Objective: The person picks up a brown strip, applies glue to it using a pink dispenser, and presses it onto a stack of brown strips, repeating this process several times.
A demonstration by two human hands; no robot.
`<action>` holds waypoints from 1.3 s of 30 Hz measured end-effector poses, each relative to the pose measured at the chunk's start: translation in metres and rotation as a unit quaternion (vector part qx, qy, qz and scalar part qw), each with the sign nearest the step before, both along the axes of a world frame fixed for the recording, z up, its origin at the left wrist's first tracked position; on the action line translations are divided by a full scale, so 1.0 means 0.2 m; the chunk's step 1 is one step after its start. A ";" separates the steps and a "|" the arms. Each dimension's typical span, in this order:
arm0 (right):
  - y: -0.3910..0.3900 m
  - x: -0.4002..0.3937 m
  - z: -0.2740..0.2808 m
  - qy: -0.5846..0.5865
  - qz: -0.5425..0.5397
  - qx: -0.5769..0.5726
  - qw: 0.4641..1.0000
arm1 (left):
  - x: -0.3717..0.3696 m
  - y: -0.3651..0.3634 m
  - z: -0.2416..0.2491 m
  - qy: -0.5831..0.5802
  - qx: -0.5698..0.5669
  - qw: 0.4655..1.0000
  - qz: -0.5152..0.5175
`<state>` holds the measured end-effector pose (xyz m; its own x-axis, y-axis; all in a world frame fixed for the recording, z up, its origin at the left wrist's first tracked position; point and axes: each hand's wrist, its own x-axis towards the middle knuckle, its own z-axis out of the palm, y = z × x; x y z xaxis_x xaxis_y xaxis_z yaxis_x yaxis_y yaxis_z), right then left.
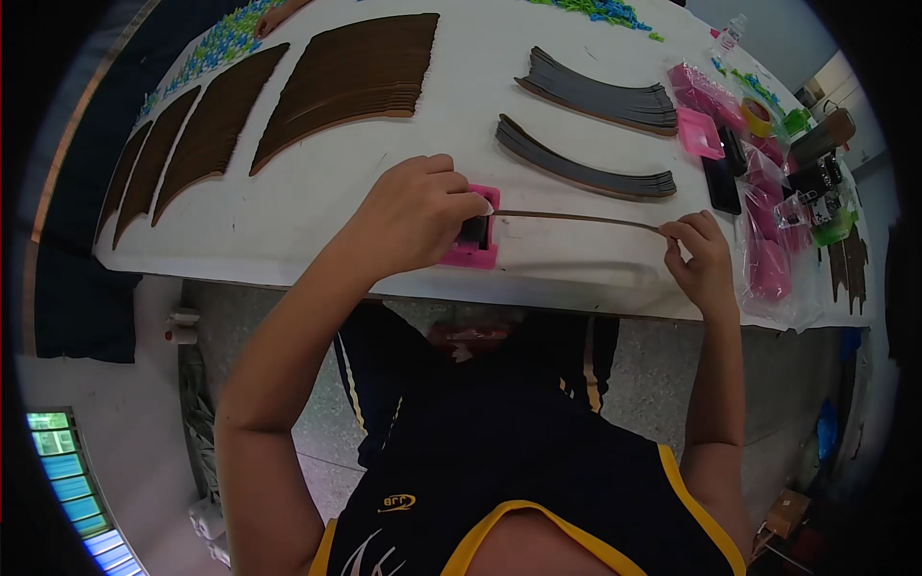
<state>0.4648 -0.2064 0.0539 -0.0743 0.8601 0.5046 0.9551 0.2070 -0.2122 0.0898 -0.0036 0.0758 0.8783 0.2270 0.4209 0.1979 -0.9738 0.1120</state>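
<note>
A thin dark brown strip (576,219) stretches between my two hands, above the white table near its front edge. My left hand (423,213) is closed in a pinch at the strip's left end, right over a pink holder (487,255) with a black middle. This hand covers part of the holder. Pinched between the thumb and fingers of my right hand (699,252) is the strip's other end. Just beyond the strip lies a small curved stack of dark strips (586,171). A second, thicker dark stack (600,94) lies farther back.
Several fanned rows of brown strips (351,72) cover the table's left side. Blue and green small pieces (216,53) lie along the back, near another person's hand (279,17). At right are pink packs (768,264), a dark phone (720,184) and a tape roll (756,117).
</note>
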 end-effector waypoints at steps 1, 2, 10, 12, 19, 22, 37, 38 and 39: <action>0.00 0.02 0.03 -0.001 0.000 0.000 1.000 | 0.01 0.00 -0.01 -0.001 0.000 1.000 0.000; 0.00 0.04 0.07 -0.012 -0.005 0.020 1.000 | 0.03 -0.01 -0.03 -0.013 -0.018 1.000 0.004; 0.12 0.04 0.59 -0.143 0.003 0.143 0.979 | 0.16 -0.06 -0.05 -0.072 -0.130 0.988 0.044; 0.16 -0.01 0.71 -0.153 0.021 0.154 0.976 | 0.19 -0.07 -0.05 -0.078 -0.165 0.983 0.030; 0.29 0.07 0.89 -0.100 0.028 0.093 0.990 | 0.08 0.00 0.10 -0.091 -0.549 0.831 0.013; 0.32 0.12 0.82 0.100 0.063 -0.049 0.992 | -0.07 0.10 0.14 -0.150 -0.725 0.668 -0.080; 0.53 -0.07 0.36 0.587 0.188 -0.296 0.729 | -0.50 0.21 0.04 -0.288 -0.804 0.510 -0.100; 0.53 -0.10 0.34 0.587 0.188 -0.296 0.730 | -0.52 0.22 0.03 -0.295 -0.803 0.505 -0.117; 0.53 -0.13 0.31 0.650 0.212 -0.301 0.665 | -0.55 0.23 0.01 -0.301 -0.801 0.499 -0.134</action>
